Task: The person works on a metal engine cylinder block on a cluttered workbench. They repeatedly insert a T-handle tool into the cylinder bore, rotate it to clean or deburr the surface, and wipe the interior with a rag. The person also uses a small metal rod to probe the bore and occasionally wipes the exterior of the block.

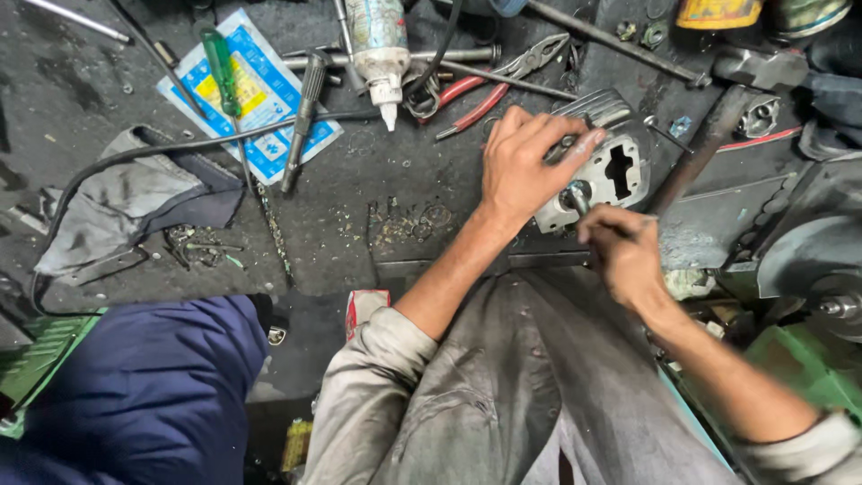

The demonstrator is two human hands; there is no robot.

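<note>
A finned grey metal engine part (620,166) lies on the dark greasy floor in front of me. My left hand (525,162) lies over its left side, fingers spread across the top, holding it steady. My right hand (624,251) is closed around a thin tool whose tip meets a round fitting (575,193) on the part's near face. The tool's shaft is mostly hidden in my fist.
Red-handled pliers (489,90), a green screwdriver (220,58), a black-handled tool (303,112), a white tube (382,54) and a blue-yellow packet (260,90) lie on the floor. A grey rag (135,202) lies left. A chain and wheel (808,260) sit right.
</note>
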